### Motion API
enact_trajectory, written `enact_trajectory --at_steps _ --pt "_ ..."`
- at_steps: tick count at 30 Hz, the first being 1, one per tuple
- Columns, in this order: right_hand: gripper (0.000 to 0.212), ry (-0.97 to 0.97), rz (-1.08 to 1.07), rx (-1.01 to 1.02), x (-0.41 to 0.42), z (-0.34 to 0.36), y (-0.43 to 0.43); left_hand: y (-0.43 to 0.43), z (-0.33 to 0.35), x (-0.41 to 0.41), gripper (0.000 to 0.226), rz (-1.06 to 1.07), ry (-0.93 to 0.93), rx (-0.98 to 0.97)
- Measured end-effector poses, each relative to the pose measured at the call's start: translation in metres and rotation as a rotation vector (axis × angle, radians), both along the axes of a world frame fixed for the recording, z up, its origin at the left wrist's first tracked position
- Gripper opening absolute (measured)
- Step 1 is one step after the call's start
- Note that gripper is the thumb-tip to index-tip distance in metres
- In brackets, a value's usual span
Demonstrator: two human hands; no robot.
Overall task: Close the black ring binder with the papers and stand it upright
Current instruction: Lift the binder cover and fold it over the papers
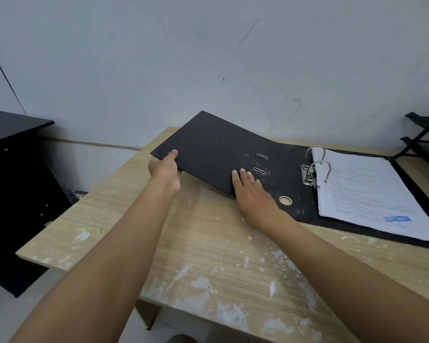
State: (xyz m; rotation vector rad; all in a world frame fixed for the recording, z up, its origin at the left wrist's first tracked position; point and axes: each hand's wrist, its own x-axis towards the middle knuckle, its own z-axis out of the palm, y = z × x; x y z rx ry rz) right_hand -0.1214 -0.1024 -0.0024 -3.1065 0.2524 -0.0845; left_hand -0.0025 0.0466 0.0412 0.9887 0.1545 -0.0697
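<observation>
1. The black ring binder (278, 169) lies open on the wooden desk (208, 243). Its back cover and spine are flat on the desk, and its front cover (208, 144) is tilted up off the surface at the far-left edge.
2. The left hand (165, 169) pinches that raised edge, with the thumb (172, 154) on top and the other fingers tucked under the cover. Held this way, the hand can likely swing the cover over toward the papers.
3. The right hand (252, 194) lies palm down with its fingers straight and together, gripping nothing. The fingertips rest on the near edge of the cover, just short of the 2 slots (260, 163). I judge that it steadies the binder so it does not slide as the cover lifts.
4. The papers (372, 191) sit to the right of the right hand's fingers, threaded on the 2 metal rings (318, 162), which look closed. The finger hole (285, 200) in the spine is just right of the right hand's knuckles.
5. The fingers of the left hand under the cover are hidden. The print on the papers and the blue stamp (397, 218) are too blurred to read. The binder's far-right corner and a black rack (424, 134) are cut off at the frame edge.
6. Closing is not yet done, and standing the binder upright comes after.
</observation>
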Motion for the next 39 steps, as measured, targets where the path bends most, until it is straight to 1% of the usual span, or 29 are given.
enact_trajectory --at_steps 4,7,10,15,22,30,39 --pt "0.078 -0.024 -0.057 0.066 -0.001 0.002 0.003 -0.008 0.012 -0.001 0.028 -0.044 -0.074 0.021" --pt "0.077 -0.034 -0.085 0.113 -0.002 0.006 0.004 -0.014 0.022 -0.004 0.03 -0.069 -0.122 0.048" --pt "0.08 -0.035 -0.099 0.144 -0.003 0.009 0.003 -0.018 0.031 -0.007 0.028 -0.085 -0.15 0.079" --pt "0.087 -0.027 -0.114 0.189 -0.007 0.01 -0.002 -0.026 0.041 -0.014 0.018 -0.093 -0.197 0.146" --pt "0.09 -0.012 -0.113 0.272 -0.014 0.021 -0.009 -0.04 0.061 -0.03 0.025 -0.116 -0.308 0.274" --pt "0.082 -0.043 -0.177 0.373 -0.021 0.031 -0.01 -0.059 0.088 -0.048 0.024 -0.18 -0.443 0.378" --pt "0.072 -0.08 -0.25 0.524 -0.032 0.034 -0.018 -0.086 0.108 -0.074 0.022 -0.196 -0.569 0.491"
